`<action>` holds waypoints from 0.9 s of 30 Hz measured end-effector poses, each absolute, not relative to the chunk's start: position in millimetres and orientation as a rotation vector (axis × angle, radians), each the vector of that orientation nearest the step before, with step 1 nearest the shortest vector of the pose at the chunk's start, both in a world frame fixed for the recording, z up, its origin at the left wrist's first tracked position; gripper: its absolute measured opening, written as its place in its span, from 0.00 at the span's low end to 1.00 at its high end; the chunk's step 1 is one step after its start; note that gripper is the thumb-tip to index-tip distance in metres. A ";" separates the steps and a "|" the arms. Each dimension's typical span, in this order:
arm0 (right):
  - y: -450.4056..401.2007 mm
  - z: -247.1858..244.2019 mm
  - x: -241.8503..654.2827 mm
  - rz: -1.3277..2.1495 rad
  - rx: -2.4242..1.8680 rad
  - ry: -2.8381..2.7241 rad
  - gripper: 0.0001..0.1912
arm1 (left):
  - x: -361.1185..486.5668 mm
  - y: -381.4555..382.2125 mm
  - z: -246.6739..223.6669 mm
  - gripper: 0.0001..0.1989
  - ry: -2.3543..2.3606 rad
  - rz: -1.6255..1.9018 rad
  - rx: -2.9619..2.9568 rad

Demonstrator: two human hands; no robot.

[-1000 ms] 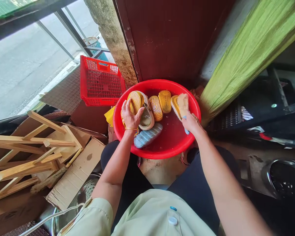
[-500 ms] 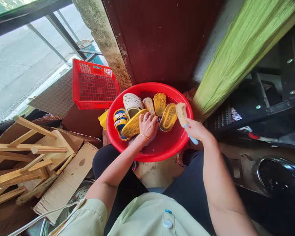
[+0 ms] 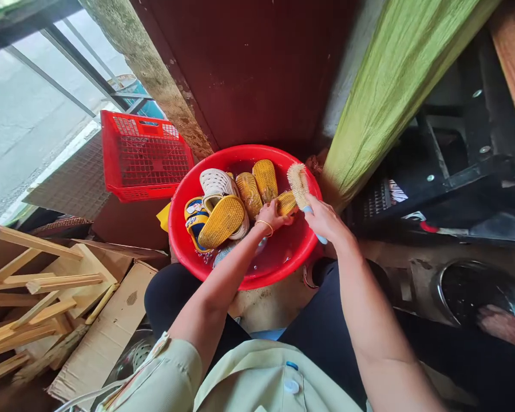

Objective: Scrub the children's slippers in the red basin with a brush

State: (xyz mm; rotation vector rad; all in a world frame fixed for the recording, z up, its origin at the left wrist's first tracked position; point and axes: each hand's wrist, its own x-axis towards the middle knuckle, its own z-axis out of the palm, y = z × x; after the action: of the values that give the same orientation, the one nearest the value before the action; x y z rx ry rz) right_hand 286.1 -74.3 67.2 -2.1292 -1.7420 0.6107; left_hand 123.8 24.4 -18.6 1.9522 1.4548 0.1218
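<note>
now the left hand (image 3: 273,216) shifts rightward, gripping a yellow sole (image 3: 286,202), seemingly steadying it; the right hand (image 3: 324,217) clasps a brush (image 3: 298,184)

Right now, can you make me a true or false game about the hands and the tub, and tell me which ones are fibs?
1. The right hand holds a brush. True.
2. The left hand holds a yellow-soled shoe. True.
3. Both hands hold brushes. False: only the right hand has one.
4. A white clog is in the tub. True.
5. The tub is green. False: it is red.
6. The clog is the only shoe in the tub. False: other shoes are in there too.
</note>
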 end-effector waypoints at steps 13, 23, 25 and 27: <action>-117.5 59.1 193.0 0.559 -1.969 -2.139 0.31 | 16.8 -15.4 11.8 0.32 0.988 0.586 0.952; -78.1 49.0 215.5 0.556 -2.156 -1.989 0.29 | 1.0 -32.9 3.1 0.34 0.979 0.634 0.877; -65.5 46.1 222.5 0.564 -2.138 -1.851 0.29 | 0.9 -29.9 5.0 0.29 0.937 0.582 0.763; -60.6 44.9 223.3 0.617 -2.019 -1.782 0.30 | 0.7 -28.0 7.4 0.24 0.872 0.559 0.611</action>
State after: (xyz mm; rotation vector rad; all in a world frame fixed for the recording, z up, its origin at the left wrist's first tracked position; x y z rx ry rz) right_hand 223.3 -60.6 44.9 -2.0192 -1.7825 0.6173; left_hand 0.7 -28.0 7.4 0.6110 0.8718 0.5589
